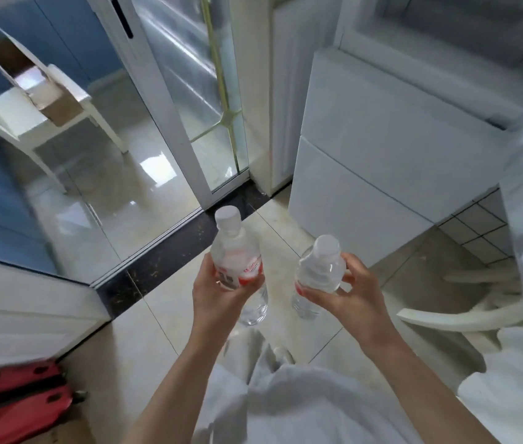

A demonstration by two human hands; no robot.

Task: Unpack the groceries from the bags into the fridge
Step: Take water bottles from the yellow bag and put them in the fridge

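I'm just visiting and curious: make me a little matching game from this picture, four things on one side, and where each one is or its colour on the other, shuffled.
Things:
1. bottle with red label
2. bottle beside it
3. white chair
4. red items

Descriptions:
A. bottom left corner, on the floor
B. held in the right hand
C. beyond the glass door, upper left
D. held in the left hand

Pairs: 1-D, 2-B, 3-C, 4-A

Nothing here reads clearly. The water bottle my left hand grips carries a red-and-white label with red characters, too blurred to make out. The bottle in my right hand shows only a red strip, no legible print.
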